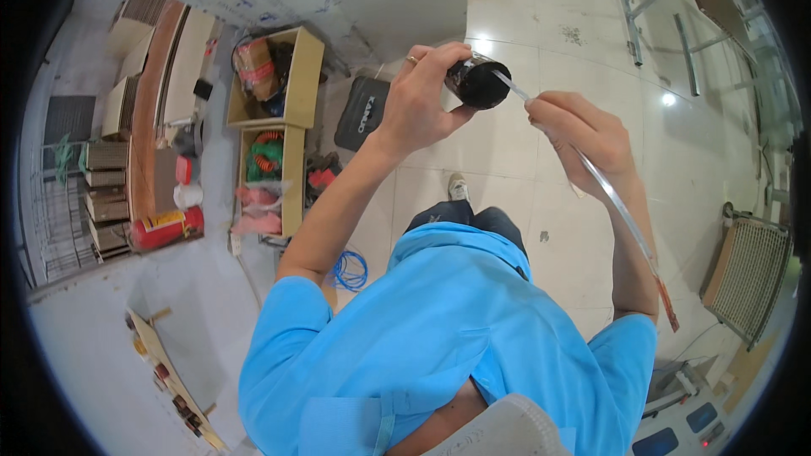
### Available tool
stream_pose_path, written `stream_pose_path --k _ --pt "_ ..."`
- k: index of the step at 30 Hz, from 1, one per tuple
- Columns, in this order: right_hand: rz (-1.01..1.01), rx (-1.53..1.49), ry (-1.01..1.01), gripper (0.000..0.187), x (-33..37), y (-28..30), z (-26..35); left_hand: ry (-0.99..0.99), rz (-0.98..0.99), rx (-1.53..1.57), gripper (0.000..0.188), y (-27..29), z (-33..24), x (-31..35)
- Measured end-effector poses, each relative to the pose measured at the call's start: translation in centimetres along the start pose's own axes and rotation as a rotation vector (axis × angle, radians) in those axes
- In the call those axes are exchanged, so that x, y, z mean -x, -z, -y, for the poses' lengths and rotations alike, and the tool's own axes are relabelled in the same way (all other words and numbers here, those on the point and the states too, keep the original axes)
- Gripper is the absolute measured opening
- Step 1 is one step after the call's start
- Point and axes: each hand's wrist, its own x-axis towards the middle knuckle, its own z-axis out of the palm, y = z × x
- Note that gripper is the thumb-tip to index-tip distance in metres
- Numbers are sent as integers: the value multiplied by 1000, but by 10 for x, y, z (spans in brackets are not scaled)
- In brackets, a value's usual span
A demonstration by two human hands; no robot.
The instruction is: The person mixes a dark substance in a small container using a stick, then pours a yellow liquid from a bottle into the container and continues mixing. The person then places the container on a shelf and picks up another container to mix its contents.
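Observation:
My left hand [418, 101] is closed round a black cylinder [483, 89] that looks like a small can or cup, held out in front of me with its dark round end tilted toward me. My right hand [587, 137] pinches a long thin silvery strip [623, 209]. The strip's far tip meets the dark end of the cylinder; whether it goes inside cannot be made out. Its other end runs back along my right forearm and finishes in a reddish-brown, stained-looking piece.
Left of me stand open wooden boxes [293, 171] of tools and bags, with a black tool case [363, 112] beside them. A blue cable coil [349, 271] lies on the tiled floor [528, 177]. A red extinguisher [166, 228] is far left, a metal mesh rack [748, 274] right.

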Motion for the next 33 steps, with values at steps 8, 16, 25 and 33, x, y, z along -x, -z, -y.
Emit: stream_pose_path --k 8,16,25,33 --pt "-137 52 -53 24 -33 38 -113 -77 47 72 77 -80 65 -121" --pt "-100 62 18 25 -82 103 -262 -168 10 -5 77 -180 127 -260" --pt "-77 55 25 26 -161 183 -435 -123 -28 -11 74 -283 194 -407" --pt "-64 -4 82 28 -271 196 -620 -47 -77 19 76 -368 326 -541"
